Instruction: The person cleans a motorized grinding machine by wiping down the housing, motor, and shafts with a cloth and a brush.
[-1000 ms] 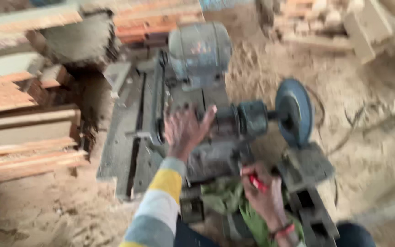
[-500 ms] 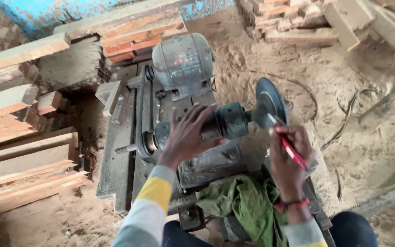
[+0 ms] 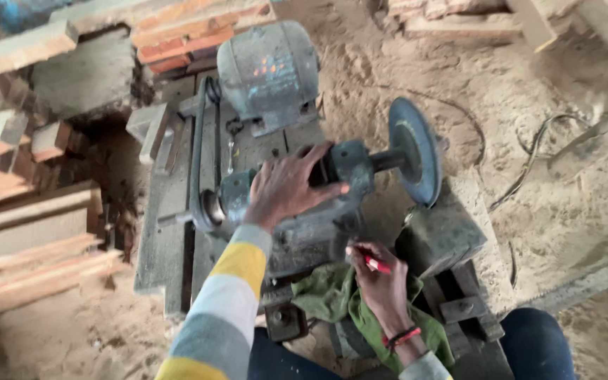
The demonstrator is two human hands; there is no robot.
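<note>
A belt-driven grinder sits on a grey metal base [image 3: 167, 232]. Its shaft housing [image 3: 350, 163] carries a blue-grey grinding disc [image 3: 412, 150] on the right, and a grey motor [image 3: 269, 67] stands behind. My left hand [image 3: 286, 186] lies palm down on the shaft housing, fingers spread over it. My right hand [image 3: 378, 281] is low in front of the machine, closed around a red-handled tool [image 3: 374, 264] above a green cloth [image 3: 332, 299].
A black drive belt [image 3: 197, 148] runs from motor to pulley [image 3: 209, 207]. Stacked wooden planks [image 3: 29, 218] lie at the left, more wood at the back. Sawdust covers the ground, with a cable [image 3: 536, 158] at the right. My dark-trousered knee [image 3: 536, 345] is bottom right.
My right hand dropped from beside the disc down to the front of the machine, still holding the red tool. My left hand stayed on the shaft housing. The view shifted.
</note>
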